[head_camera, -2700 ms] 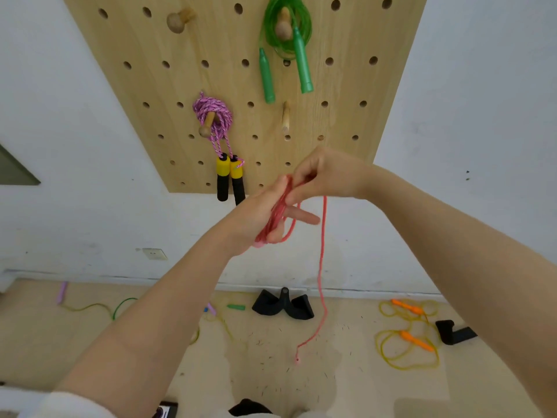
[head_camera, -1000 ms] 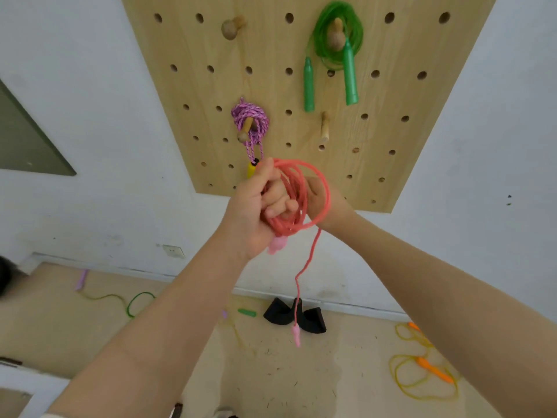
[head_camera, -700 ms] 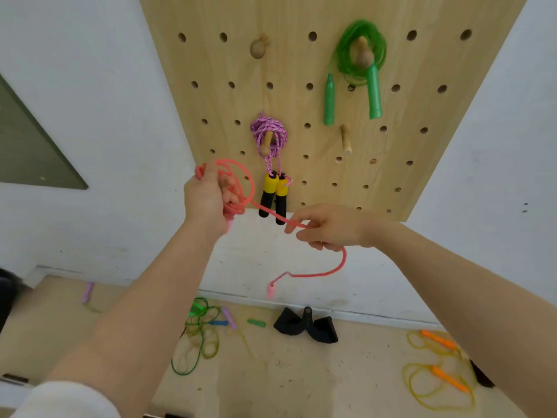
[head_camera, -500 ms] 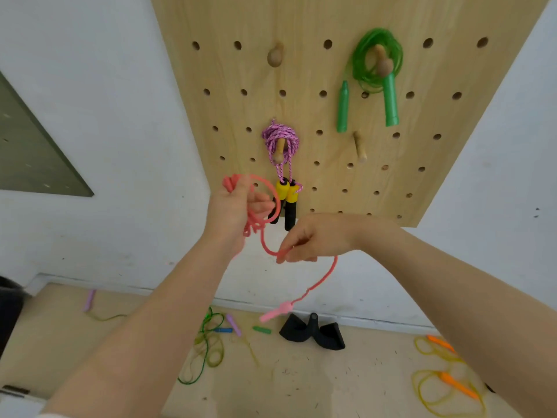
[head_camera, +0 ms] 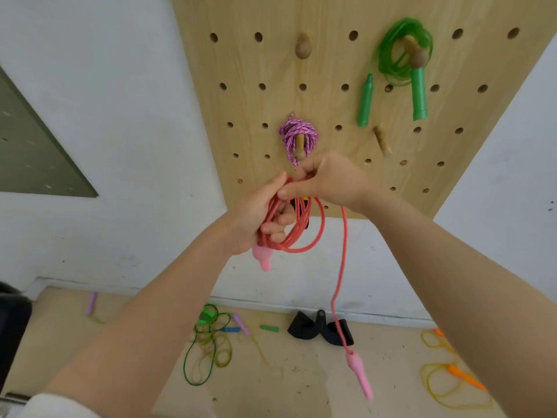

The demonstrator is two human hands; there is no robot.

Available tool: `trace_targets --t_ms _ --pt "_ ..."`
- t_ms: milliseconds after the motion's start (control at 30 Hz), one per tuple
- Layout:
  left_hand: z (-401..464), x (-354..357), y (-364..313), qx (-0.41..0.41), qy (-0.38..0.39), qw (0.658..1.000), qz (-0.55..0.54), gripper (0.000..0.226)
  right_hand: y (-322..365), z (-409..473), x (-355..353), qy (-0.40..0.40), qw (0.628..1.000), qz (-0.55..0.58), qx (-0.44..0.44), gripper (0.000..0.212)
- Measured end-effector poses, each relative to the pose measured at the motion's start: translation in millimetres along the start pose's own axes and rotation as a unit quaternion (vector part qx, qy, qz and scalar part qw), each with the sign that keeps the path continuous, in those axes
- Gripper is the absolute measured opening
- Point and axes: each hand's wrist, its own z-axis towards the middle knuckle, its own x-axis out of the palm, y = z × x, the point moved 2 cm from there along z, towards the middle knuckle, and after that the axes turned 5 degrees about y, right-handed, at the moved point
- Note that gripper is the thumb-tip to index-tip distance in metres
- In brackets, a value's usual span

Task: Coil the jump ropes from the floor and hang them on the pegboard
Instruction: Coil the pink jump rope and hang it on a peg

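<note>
- Below the pegboard (head_camera: 331, 95), head view: left hand (head_camera: 256, 217) is gripping the red jump rope (head_camera: 304, 233) coils, fingers curled through the loops, one pink handle (head_camera: 262, 258) poking out beneath the palm.
- Right hand (head_camera: 327, 182) is pinching the rope at the coil's top, just under the board's purple rope (head_camera: 297, 138).
- Loose tail is hanging down, second pink handle (head_camera: 358, 374) dangling above the floor (head_camera: 286, 384).
- Green rope (head_camera: 401, 55) is hanging on an upper peg.
</note>
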Motion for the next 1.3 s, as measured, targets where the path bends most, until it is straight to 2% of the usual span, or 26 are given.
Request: trace_targets --t_ms 133,200,267,333,400,467,533,600,733,800,833,867,900,967,1033,1067,1100,1167,1233,1300 --pt "-6 -6 -13 -0.012 0.053 0.996 0.069 0.033 -4 0 -14 -0.010 0.998 0.059 0.017 0.031" --pt "-6 -7 -13 -0.019 0.090 0.995 0.043 0.034 -9 -1 -17 0.002 0.989 0.148 0.004 0.026" --pt "-3 -5 -13 0.004 0.093 0.995 -0.022 0.033 -12 -2 -10 0.004 0.972 0.233 -0.009 0.028" --pt "3 -4 -10 0.054 0.065 0.990 -0.110 0.035 -23 -3 0 -0.041 0.969 0.243 0.020 0.044" --pt "10 -7 -6 0.112 0.025 0.965 -0.236 0.033 -31 -7 14 -0.063 0.974 0.209 0.065 0.034" --pt "19 -18 2 0.159 -0.049 0.923 -0.347 0.046 -39 -8 30 0.000 0.990 0.100 0.099 0.028" --pt "26 -29 8 0.183 -0.141 0.902 -0.364 0.051 -41 -8 47 0.093 0.980 0.017 0.177 0.023" --pt "29 -34 12 0.188 -0.182 0.905 -0.336 0.043 -42 -10 55 0.157 0.964 -0.025 0.214 0.039" --pt "34 -40 19 0.166 -0.238 0.913 -0.287 0.027 -30 -11 52 0.310 0.922 -0.089 0.214 0.057" --pt "38 -38 19 0.187 -0.230 0.908 -0.297 0.029 -24 -8 53 0.346 0.909 -0.122 0.197 0.072" --pt "42 -38 21 0.186 -0.238 0.912 -0.279 0.033 -20 -8 53 0.355 0.906 -0.122 0.197 0.072" --pt "42 -37 23 0.175 -0.262 0.923 -0.220 0.037 -18 -9 53 0.363 0.904 -0.114 0.194 0.066" --pt "44 -42 28 0.158 -0.300 0.934 -0.115 0.038 -13 -12 51 0.374 0.903 -0.104 0.186 0.057" --pt "45 -53 40 0.132 -0.344 0.922 0.115 0.033 0 -20 40 0.384 0.908 -0.078 0.146 0.035" --pt "42 -63 54 0.096 -0.292 0.932 0.192 0.024 14 -23 20 0.322 0.943 -0.041 0.080 0.012" --pt "39 -63 58 0.077 -0.252 0.946 0.187 0.021 18 -22 9 0.273 0.960 -0.030 0.050 0.010" --pt "35 -62 62 0.060 -0.213 0.964 0.149 0.018 18 -20 -1 0.223 0.974 -0.018 0.030 0.013" --pt "26 -51 62 0.052 -0.109 0.993 0.004 0.014 11 -13 -18 0.128 0.991 0.043 0.023 0.015" --pt "16 -32 56 0.048 0.028 0.993 -0.103 0.030 0 -7 -25 0.062 0.991 0.113 0.036 0.018" --pt "9 -14 45 0.050 0.165 0.974 -0.146 0.042 -15 -2 -24 0.003 0.988 0.142 0.062 0.020"
